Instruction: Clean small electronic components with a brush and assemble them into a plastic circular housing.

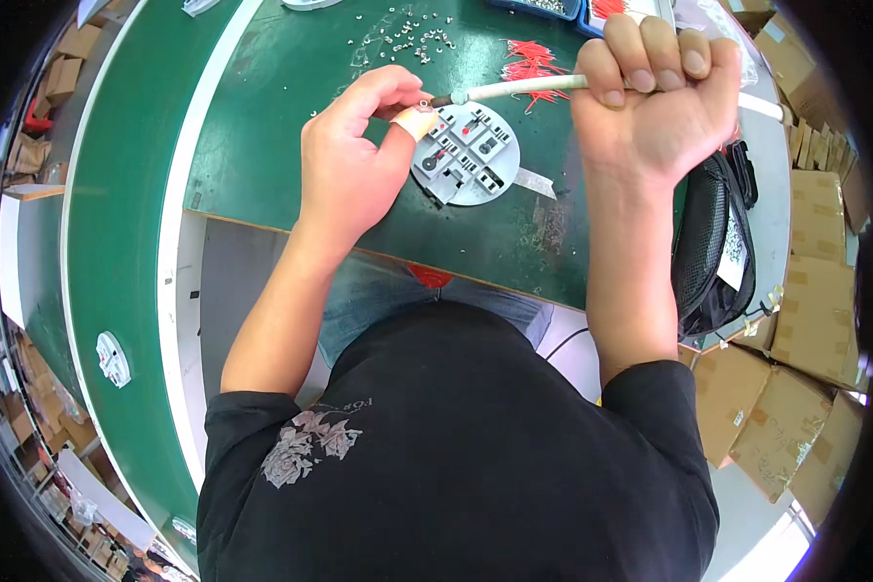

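Observation:
My left hand (354,160) pinches a small metal piece (424,103) between thumb and forefinger. A pale yellowish wrap covers the thumb tip. My right hand (655,107) is closed around a long, pale rod-shaped tool (524,87). Its dark tip points left and meets the small piece at my left fingertips, or nearly so; contact is hard to tell. Just below lies a round light-grey plastic base (495,179) with black and metal fittings and a red spot. My left fingers overlap its upper left edge.
Red wire pieces (529,68) lie beyond the base. Small metal parts (417,39) are scattered at the far side, near blue bins (585,19). Clear tape (535,182) sticks out beside the base. A black bag (713,247) sits right. Left runs a green belt (116,242) carrying another base (113,359).

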